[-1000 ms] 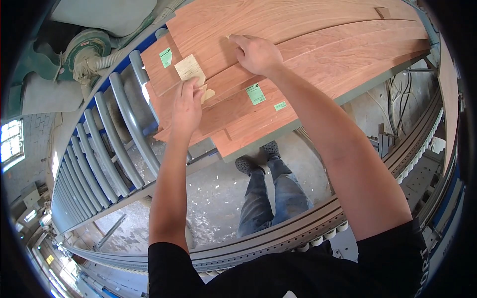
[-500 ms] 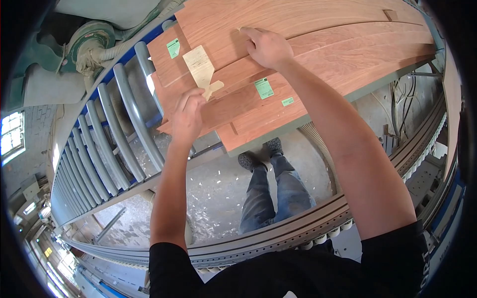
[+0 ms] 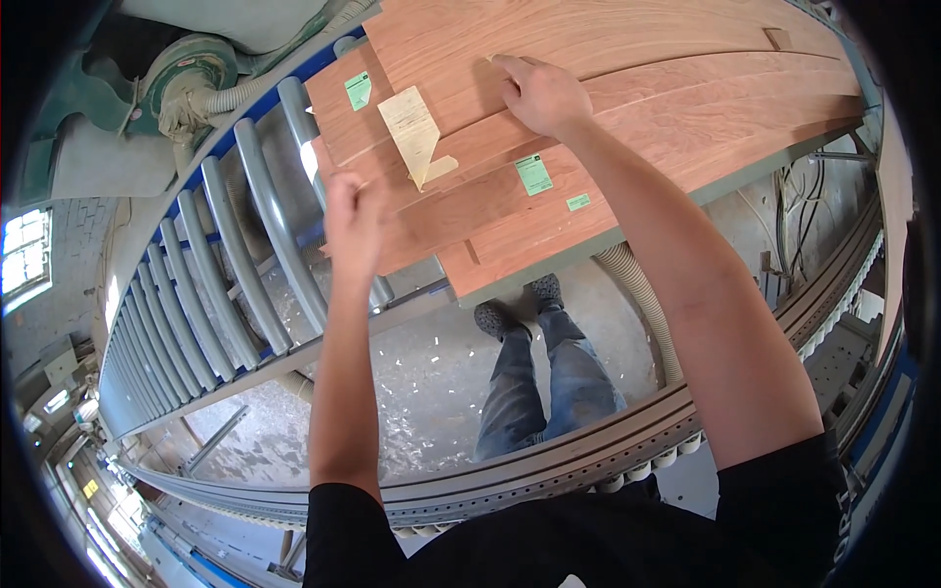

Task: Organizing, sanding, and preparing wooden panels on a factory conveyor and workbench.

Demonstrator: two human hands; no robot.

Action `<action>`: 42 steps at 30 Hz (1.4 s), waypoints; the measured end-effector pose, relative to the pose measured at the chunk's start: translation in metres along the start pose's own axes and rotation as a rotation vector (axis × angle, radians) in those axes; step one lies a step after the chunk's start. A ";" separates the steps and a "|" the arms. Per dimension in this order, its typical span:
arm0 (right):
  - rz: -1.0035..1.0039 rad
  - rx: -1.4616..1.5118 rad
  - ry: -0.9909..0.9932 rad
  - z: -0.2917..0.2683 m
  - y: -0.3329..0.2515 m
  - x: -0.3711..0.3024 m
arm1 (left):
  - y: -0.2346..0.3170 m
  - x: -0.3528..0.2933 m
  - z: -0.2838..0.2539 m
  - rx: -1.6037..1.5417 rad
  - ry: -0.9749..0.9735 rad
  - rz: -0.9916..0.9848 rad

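Reddish-brown wooden boards (image 3: pixel 676 108) lie overlapping in front of me. A cream paper piece with an angled lower end (image 3: pixel 410 122) rests on them, its narrow tip pointing toward me, with a small cream strip (image 3: pixel 444 167) beside that tip. My left hand (image 3: pixel 355 225) is over the boards' left edge, apart from the paper; motion blurs its curled fingers. Over the upper boards, my right hand (image 3: pixel 551 98) has its thumb and index finger drawn together. A tiny yellowish bit shows at its fingertips, too small to name.
Green labels (image 3: pixel 534 174) are stuck on several boards. A roller conveyor (image 3: pixel 260 186) runs along the left, and a green machine with a hose (image 3: pixel 186 83) stands beyond it. A perforated metal rail (image 3: pixel 588 451) crosses in front of my body. White scraps litter the floor (image 3: pixel 421 392).
My left hand has let go of the cream paper and moved left, away from it. My right hand stays at nearly the same spot on the boards. The whole view has shifted slightly.
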State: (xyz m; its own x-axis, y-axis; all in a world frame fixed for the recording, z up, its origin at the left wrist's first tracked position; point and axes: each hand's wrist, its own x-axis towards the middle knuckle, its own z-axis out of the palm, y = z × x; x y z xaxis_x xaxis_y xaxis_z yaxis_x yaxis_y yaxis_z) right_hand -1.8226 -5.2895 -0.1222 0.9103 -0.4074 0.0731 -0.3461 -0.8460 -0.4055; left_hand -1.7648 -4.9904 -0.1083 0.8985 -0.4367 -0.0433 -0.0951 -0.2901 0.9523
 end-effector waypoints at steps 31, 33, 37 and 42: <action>-0.070 0.021 0.081 0.005 0.008 -0.001 | 0.060 0.035 0.067 0.681 -0.282 -0.028; -0.111 0.023 0.123 0.006 0.005 0.000 | 0.052 0.037 0.065 0.663 -0.257 0.017; -0.075 0.051 0.074 0.006 0.004 0.000 | 0.049 0.045 0.062 0.659 -0.262 -0.049; -0.045 0.037 0.052 0.002 0.002 -0.001 | 0.051 0.049 0.063 0.680 -0.317 -0.041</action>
State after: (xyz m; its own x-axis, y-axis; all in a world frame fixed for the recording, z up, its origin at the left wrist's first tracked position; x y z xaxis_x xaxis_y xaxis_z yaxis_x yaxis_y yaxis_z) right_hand -1.8241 -5.2898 -0.1253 0.9114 -0.3875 0.1385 -0.2958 -0.8509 -0.4341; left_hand -1.7526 -5.0801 -0.0812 0.7501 -0.6090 -0.2576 -0.4004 -0.7284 0.5560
